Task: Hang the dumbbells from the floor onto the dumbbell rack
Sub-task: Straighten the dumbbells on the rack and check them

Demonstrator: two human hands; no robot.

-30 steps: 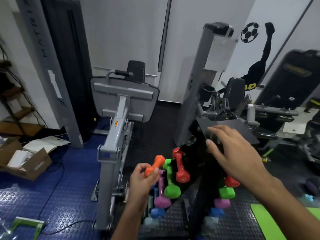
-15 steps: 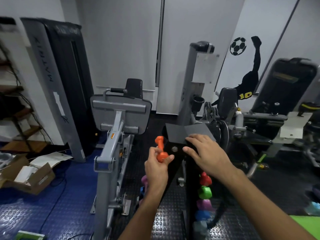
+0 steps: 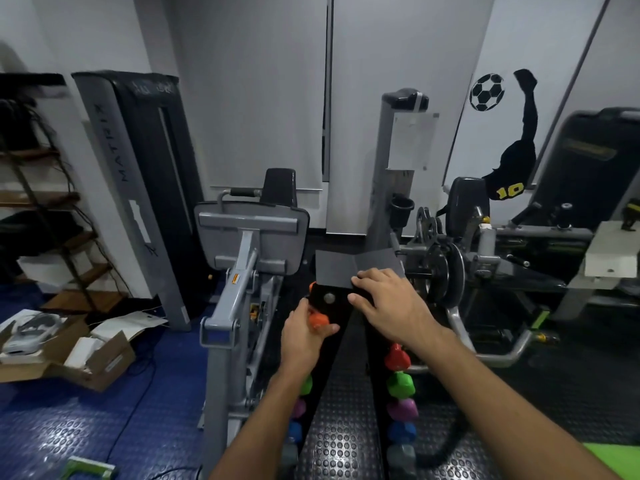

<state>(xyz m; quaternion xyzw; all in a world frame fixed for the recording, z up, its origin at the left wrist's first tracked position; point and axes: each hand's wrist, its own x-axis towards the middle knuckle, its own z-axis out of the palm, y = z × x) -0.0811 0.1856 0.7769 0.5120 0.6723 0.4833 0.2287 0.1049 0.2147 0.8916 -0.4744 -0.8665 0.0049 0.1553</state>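
A black A-frame dumbbell rack (image 3: 341, 268) stands in front of me, seen from above. My left hand (image 3: 301, 336) is shut on a small orange dumbbell (image 3: 318, 320), held against the top left side of the rack; its far end is partly hidden behind the rack. My right hand (image 3: 391, 306) rests flat on the rack's top with fingers spread. Red (image 3: 397, 356), green (image 3: 400, 384), purple (image 3: 401, 409) and blue (image 3: 401, 432) dumbbells hang down the right side. Green (image 3: 306, 385), purple (image 3: 298, 408) and blue (image 3: 295, 431) ends show on the left side.
A grey weight machine (image 3: 242, 271) stands close on the left of the rack, another machine with a plate (image 3: 446, 271) on the right. An open cardboard box (image 3: 52, 355) lies on the blue floor at left. A green mat corner (image 3: 616, 455) shows at bottom right.
My view rose from the floor to above the rack. My left hand carried the orange dumbbell up to the rack's top left slot; my right hand stayed on the rack's top.
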